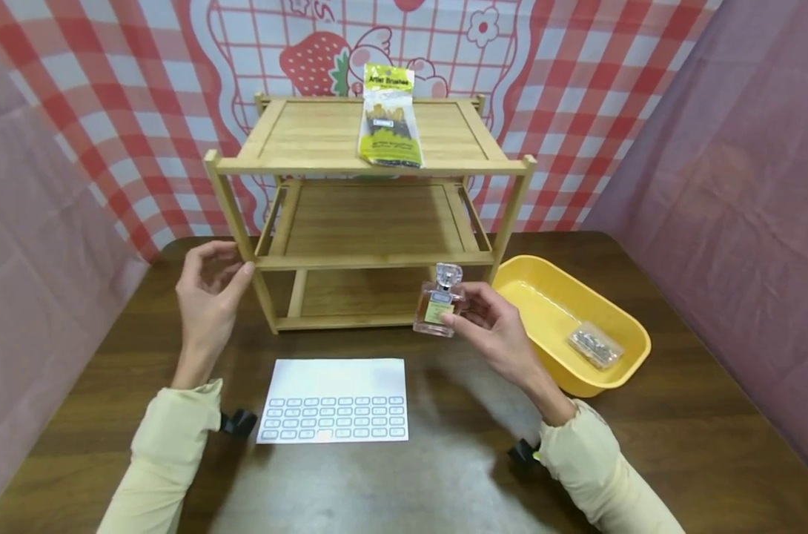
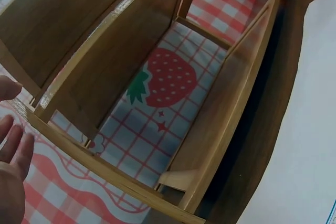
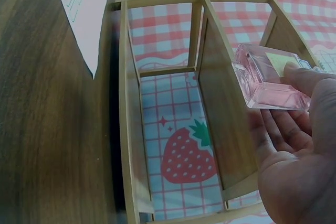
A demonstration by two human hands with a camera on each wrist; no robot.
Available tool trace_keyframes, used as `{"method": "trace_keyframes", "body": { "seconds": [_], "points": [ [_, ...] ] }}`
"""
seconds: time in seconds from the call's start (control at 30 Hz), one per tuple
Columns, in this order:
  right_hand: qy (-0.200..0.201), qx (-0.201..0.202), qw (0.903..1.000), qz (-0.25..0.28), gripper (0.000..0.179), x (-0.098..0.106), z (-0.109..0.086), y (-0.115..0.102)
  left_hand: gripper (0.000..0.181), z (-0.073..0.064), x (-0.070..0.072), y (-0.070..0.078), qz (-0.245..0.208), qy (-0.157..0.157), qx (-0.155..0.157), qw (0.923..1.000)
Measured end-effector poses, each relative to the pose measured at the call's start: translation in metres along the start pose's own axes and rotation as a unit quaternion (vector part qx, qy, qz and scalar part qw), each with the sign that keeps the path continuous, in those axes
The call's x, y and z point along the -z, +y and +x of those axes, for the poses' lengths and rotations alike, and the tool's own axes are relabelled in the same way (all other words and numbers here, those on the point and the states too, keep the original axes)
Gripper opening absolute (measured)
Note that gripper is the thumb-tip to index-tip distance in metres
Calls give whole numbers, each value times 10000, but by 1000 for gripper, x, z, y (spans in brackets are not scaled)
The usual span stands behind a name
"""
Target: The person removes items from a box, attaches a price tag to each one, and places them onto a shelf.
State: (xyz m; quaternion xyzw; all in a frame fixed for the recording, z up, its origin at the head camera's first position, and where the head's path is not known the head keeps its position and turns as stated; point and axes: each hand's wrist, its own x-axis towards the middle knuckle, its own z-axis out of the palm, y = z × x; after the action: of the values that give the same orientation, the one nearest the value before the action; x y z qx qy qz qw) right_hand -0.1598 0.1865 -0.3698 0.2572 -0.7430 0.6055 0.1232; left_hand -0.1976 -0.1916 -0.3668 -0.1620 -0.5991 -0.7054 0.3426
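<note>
My right hand pinches a small glass perfume bottle between thumb and fingers. Amber-pink liquid, a pale yellow label and a faceted clear stopper show on it. In the head view it overlaps the front of the wooden shelf rack, near the bottom tier; the right wrist view shows the bottle from its base end. My left hand is at the rack's left front post, thumb tip right at the wood and fingers loosely bent. Its fingers lie beside the post in the left wrist view.
A pack of artist brushes lies on the top tier. On the right stands a yellow basin containing a clear box of small metal pieces. A white sheet with printed label boxes lies on the brown table before the rack.
</note>
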Motion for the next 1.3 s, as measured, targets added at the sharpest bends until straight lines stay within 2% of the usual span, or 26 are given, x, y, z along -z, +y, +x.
{"method": "trace_keyframes", "body": {
  "seconds": [0.13, 0.27, 0.47, 0.7, 0.87, 1.3],
  "points": [
    [7, 75, 10000, 60, 36, -1, 3, 0, 41, 2, 0, -4, 184, -117, 218, 9995],
    [57, 168, 9997, 189, 35, -3, 5, -1, 42, 3, 2, -6, 718, -239, 430, 9962],
    [52, 228, 9991, 340, 34, -7, 7, 0, 39, -1, 1, -9, 1254, -211, 570, 9902],
    [116, 224, 9996, 110, 34, -10, 14, -3, 40, 0, 0, -12, 1400, -279, 416, 9889],
    [109, 286, 9994, -160, 34, -10, 22, -8, 38, 0, -2, -11, 1548, -217, 434, 9868],
    [184, 619, 9976, -267, 33, -11, 49, -17, 38, -1, -3, -14, 1550, -116, 397, 9870]
  ]
}}
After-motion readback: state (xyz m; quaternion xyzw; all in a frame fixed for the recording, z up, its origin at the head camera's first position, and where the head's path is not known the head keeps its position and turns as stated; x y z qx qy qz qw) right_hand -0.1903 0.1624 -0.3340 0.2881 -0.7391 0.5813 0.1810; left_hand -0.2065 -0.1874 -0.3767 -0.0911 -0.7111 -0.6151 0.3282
